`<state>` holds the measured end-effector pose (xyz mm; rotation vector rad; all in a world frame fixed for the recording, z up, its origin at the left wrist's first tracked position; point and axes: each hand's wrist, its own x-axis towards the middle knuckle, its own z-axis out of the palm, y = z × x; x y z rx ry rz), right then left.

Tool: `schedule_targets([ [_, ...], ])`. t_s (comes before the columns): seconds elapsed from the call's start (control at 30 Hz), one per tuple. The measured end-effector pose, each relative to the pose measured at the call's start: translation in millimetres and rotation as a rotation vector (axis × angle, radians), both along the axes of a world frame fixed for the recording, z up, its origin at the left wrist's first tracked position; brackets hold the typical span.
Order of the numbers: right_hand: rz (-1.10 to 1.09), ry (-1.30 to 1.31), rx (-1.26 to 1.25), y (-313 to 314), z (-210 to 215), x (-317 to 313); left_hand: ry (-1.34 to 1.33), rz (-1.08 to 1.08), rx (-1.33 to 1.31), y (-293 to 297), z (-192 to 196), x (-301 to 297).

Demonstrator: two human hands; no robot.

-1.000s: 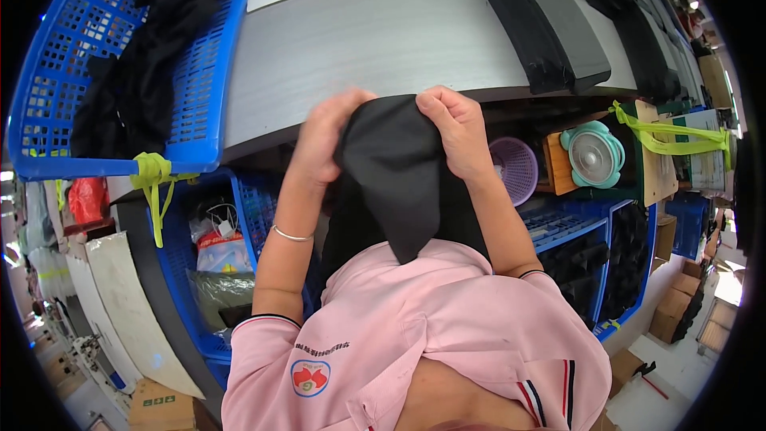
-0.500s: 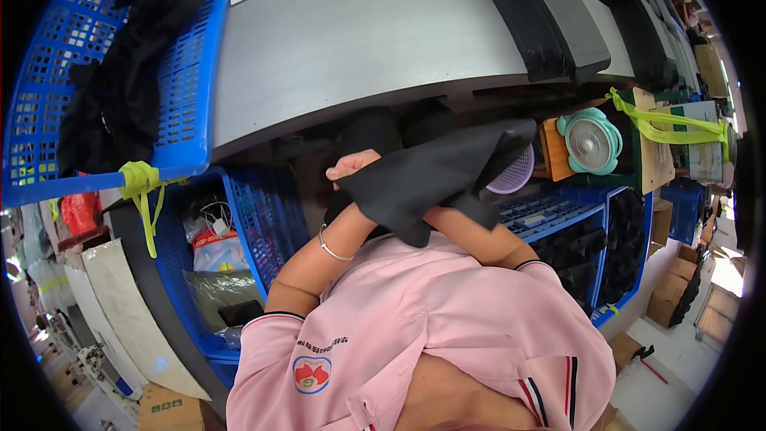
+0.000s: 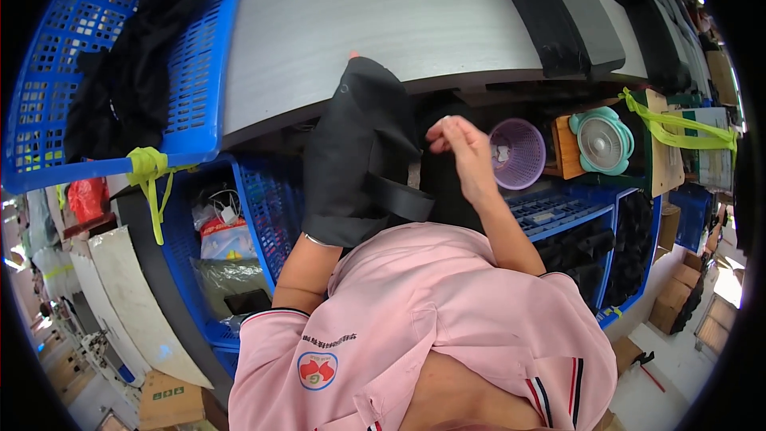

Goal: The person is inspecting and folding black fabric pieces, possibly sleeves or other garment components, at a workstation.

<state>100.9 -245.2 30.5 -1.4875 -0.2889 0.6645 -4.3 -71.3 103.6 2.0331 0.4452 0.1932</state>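
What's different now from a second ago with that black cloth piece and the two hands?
The black fabric piece, earlier gripped by both hands in front of the chest, is now pulled over the left hand and forearm like a sleeve, reaching toward the grey table. The right hand has let go and hovers open beside it. Blue basket, purple basket and fan stayed put.

A red-and-white plastic packet (image 3: pixel 226 237) lies in the blue bin under the table's left side, with a clear plastic bag (image 3: pixel 219 283) just below it. A brown cardboard box (image 3: pixel 169 401) with a green mark sits on the floor at lower left; more brown cartons (image 3: pixel 678 295) stand stacked at the right edge
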Motion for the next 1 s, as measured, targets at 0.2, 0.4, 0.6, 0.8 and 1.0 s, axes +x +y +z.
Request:
schedule_targets([
  [0.2, 0.176, -0.387, -0.195, 15.0, 35.9, 6.2, 0.105, -0.006, 0.121, -15.9, 6.4, -0.7],
  [0.4, 0.245, 0.421, 0.467, 2.0, 37.7, 12.9, -0.258, 0.071, 0.037, -4.7, -0.9, 4.1],
  [0.6, 0.029, 0.361, 0.242, 15.4, 52.0, 54.8, -0.240, -0.012, -0.064, -21.9, -13.4, 13.1],
  [0.8, -0.149, -0.146, 0.257, 14.2, 53.3, 52.5, -0.289, 0.081, -0.108, -20.6, -21.6, 23.0],
  [1.0, -0.097, -1.274, -0.261, 21.8, 37.7, 23.8, -0.311, 0.070, -0.161, -10.4, -22.2, 24.0],
])
